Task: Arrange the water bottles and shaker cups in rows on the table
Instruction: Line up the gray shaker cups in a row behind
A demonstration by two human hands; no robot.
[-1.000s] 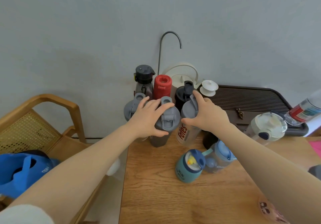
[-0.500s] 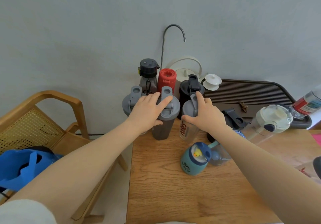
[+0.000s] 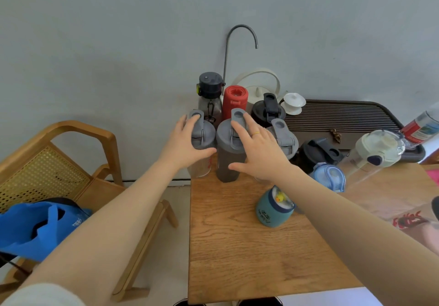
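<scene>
Three grey-lidded shaker cups stand in a row at the table's (image 3: 237,246) back left. My left hand (image 3: 187,144) grips the lid of the left shaker cup (image 3: 202,137). My right hand (image 3: 259,153) lies over the dark middle shaker cup (image 3: 225,161), fingers on its lid and thumb against its side. The right shaker cup (image 3: 285,137) stands free beside that hand. Behind them are a black-capped grey bottle (image 3: 210,87), a red bottle (image 3: 235,99) and a black-lidded shaker (image 3: 267,111).
Loose on the right are a black shaker (image 3: 318,153), a light blue bottle (image 3: 329,175), a tilted teal cup (image 3: 273,208) and a clear cream-lidded bottle (image 3: 377,149). A dark slatted tray (image 3: 344,118) sits behind them. A wooden chair (image 3: 78,127) with a blue bag (image 3: 35,225) stands left.
My left hand moved from the dark middle shaker to the left one. My right hand left the clear right shaker and came onto the dark middle one. The camera view has shifted.
</scene>
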